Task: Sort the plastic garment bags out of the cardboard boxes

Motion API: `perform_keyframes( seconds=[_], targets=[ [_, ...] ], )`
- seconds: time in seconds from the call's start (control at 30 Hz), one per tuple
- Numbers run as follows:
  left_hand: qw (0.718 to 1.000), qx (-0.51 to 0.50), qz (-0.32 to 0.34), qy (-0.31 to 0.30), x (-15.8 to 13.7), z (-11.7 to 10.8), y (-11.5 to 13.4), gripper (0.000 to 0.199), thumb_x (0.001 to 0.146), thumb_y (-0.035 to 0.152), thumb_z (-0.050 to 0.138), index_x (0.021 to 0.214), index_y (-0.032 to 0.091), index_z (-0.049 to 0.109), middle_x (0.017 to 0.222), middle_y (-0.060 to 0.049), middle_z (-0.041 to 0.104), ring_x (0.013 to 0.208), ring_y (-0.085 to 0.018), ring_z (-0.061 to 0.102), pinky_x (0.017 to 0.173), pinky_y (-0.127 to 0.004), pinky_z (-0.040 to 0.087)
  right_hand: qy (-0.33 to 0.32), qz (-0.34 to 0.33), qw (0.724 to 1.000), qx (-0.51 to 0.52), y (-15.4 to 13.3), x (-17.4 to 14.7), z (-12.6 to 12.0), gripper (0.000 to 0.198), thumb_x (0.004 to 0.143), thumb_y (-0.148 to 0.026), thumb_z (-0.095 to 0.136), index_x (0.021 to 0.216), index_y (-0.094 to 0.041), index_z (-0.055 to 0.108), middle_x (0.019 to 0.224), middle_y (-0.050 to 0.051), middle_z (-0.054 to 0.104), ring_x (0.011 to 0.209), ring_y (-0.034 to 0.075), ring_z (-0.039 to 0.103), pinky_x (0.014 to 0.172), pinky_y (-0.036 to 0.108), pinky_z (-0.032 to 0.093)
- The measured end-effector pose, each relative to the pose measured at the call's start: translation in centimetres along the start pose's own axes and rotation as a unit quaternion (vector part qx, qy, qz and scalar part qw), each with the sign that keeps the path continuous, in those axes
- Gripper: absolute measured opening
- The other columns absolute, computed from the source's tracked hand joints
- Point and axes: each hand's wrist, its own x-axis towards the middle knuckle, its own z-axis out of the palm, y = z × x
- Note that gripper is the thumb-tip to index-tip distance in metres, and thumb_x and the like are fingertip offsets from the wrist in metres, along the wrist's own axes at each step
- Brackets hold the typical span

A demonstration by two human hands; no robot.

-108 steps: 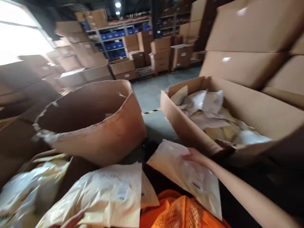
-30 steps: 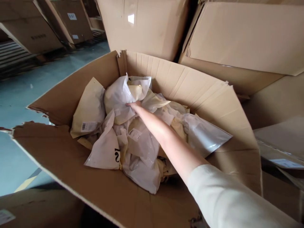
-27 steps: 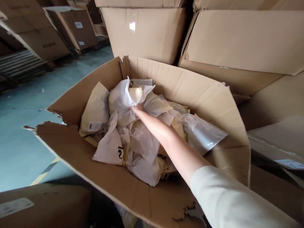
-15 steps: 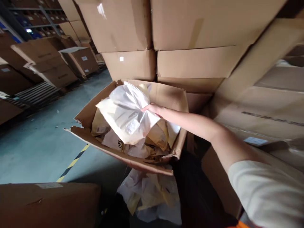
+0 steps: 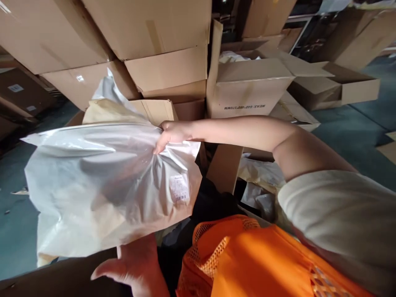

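A large white plastic mailing bag (image 5: pixel 93 185) with a printed barcode label (image 5: pixel 180 187) hangs in front of me. My right hand (image 5: pixel 173 134) is closed on its gathered upper edge, pinching the plastic into folds. Below the bag's lower edge is my left hand (image 5: pixel 133 264), its thumb stretched out to the side; the bag hides part of its fingers. Behind the white bag a cream-coloured bag (image 5: pixel 108 111) shows; whether it is also held, I cannot tell. The open carton (image 5: pixel 161 109) behind is mostly covered by the bags.
Stacked closed cartons (image 5: pixel 167 70) rise ahead. To the right stand an open carton (image 5: pixel 247 88) with printed lettering and another open box (image 5: pixel 337 86) on the floor. White bags (image 5: pixel 260 177) lie low at my right, beside my orange mesh vest (image 5: pixel 247 260).
The white bag has come up out of the open carton towards me in my right hand. My left hand has come into view beneath it. The view has swung right.
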Motion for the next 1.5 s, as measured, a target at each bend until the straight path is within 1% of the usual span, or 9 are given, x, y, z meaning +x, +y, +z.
perform_keyframes(
  seconds=[0.13, 0.33, 0.53, 0.77, 0.97, 1.17, 1.33, 1.4, 1.5],
  targets=[
    [1.0, -0.002, 0.01, 0.009, -2.3, 0.0, -0.6, 0.094, 0.061, 0.088, 0.06, 0.129, 0.023, 0.062, 0.14, -0.004, 0.058, 0.147, -0.035, 0.027, 0.118, -0.042, 0.036, 0.014, 0.016, 0.999, -0.029, 0.9, -1.8, 1.4, 0.01, 0.062, -0.007, 0.076, 0.068, -0.007, 0.068, 0.073, 0.005, 0.069, 0.068, 0.014, 0.062, 0.064, 0.021, 0.051],
    [0.999, -0.033, 0.017, -0.004, -3.4, 0.7, -1.1, 0.084, 0.064, 0.075, 0.072, 0.13, 0.024, 0.061, 0.143, -0.006, 0.055, 0.146, -0.033, 0.031, 0.12, -0.041, 0.032, 0.026, 0.027, 0.997, -0.06, 1.8, -2.9, 2.3, 0.018, 0.06, -0.006, 0.078, 0.074, -0.006, 0.067, 0.076, 0.005, 0.069, 0.07, 0.014, 0.062, 0.066, 0.022, 0.05],
    [0.992, -0.028, -0.069, 0.104, -2.4, -0.3, -1.8, 0.046, 0.088, 0.047, 0.061, 0.127, 0.023, 0.063, 0.139, -0.004, 0.059, 0.143, -0.028, 0.037, 0.119, -0.042, 0.034, 0.045, -0.002, 0.996, -0.073, 4.0, -3.6, 2.9, 0.026, 0.056, -0.008, 0.083, 0.075, -0.009, 0.064, 0.073, 0.002, 0.067, 0.067, 0.013, 0.059, 0.057, 0.02, 0.045],
    [0.987, -0.06, -0.123, 0.078, -1.4, -3.7, -4.7, 0.042, 0.09, 0.053, 0.056, 0.12, 0.027, 0.068, 0.141, -0.001, 0.058, 0.142, -0.026, 0.04, 0.117, -0.045, 0.036, 0.027, -0.045, 0.999, -0.001, 8.8, -6.2, 2.3, 0.048, 0.057, -0.052, 0.087, 0.06, -0.012, 0.059, 0.055, -0.003, 0.054, 0.051, 0.007, 0.045, 0.043, 0.017, 0.032],
    [0.961, -0.072, -0.234, 0.126, -1.7, -4.2, -7.2, 0.042, 0.093, 0.053, 0.044, 0.118, 0.031, 0.07, 0.121, 0.001, 0.07, 0.13, -0.02, 0.054, 0.096, -0.03, 0.054, 0.102, 0.031, 0.988, 0.112, 10.3, -10.3, -0.4, 0.046, 0.051, -0.041, 0.093, 0.079, -0.01, 0.071, 0.077, 0.004, 0.07, 0.064, 0.014, 0.064, 0.059, 0.021, 0.055],
    [0.954, 0.013, -0.3, 0.015, -1.4, -0.4, -9.6, 0.043, 0.091, 0.045, 0.052, 0.129, 0.027, 0.063, 0.112, -0.002, 0.073, 0.114, -0.019, 0.064, 0.08, -0.022, 0.058, 0.306, 0.004, 0.948, 0.086, 7.6, -18.0, -7.6, 0.025, 0.065, -0.016, 0.084, 0.084, -0.01, 0.069, 0.078, 0.004, 0.071, 0.065, 0.016, 0.066, 0.061, 0.025, 0.059],
    [0.938, 0.076, -0.326, -0.088, -2.5, 8.0, -14.9, 0.043, 0.099, 0.037, 0.038, 0.136, 0.02, 0.055, 0.119, -0.006, 0.069, 0.121, -0.015, 0.059, 0.094, -0.018, 0.051, 0.505, -0.064, 0.861, -0.009, 2.1, -26.9, -13.6, 0.024, 0.077, -0.01, 0.074, 0.1, -0.009, 0.069, 0.08, -0.002, 0.071, 0.078, 0.013, 0.07, 0.078, 0.025, 0.058],
    [0.903, 0.104, -0.379, -0.174, -4.6, 11.2, -17.7, 0.042, 0.101, 0.037, 0.036, 0.136, 0.02, 0.053, 0.13, -0.01, 0.062, 0.126, -0.018, 0.057, 0.103, -0.027, 0.048, 0.532, -0.129, 0.836, -0.046, 0.1, -30.0, -15.1, 0.018, 0.079, -0.007, 0.07, 0.097, -0.008, 0.069, 0.076, -0.006, 0.07, 0.08, 0.011, 0.07, 0.081, 0.024, 0.057],
    [0.786, 0.202, -0.507, -0.29, -7.8, 13.3, -21.0, 0.049, 0.086, 0.033, 0.067, 0.129, 0.014, 0.054, 0.142, -0.026, 0.049, 0.127, -0.041, 0.053, 0.1, -0.067, 0.042, 0.55, -0.188, 0.812, -0.053, -1.9, -33.5, -16.2, 0.01, 0.079, -0.005, 0.067, 0.083, -0.013, 0.07, 0.071, -0.011, 0.07, 0.077, 0.008, 0.07, 0.081, 0.019, 0.055]
  ],
)
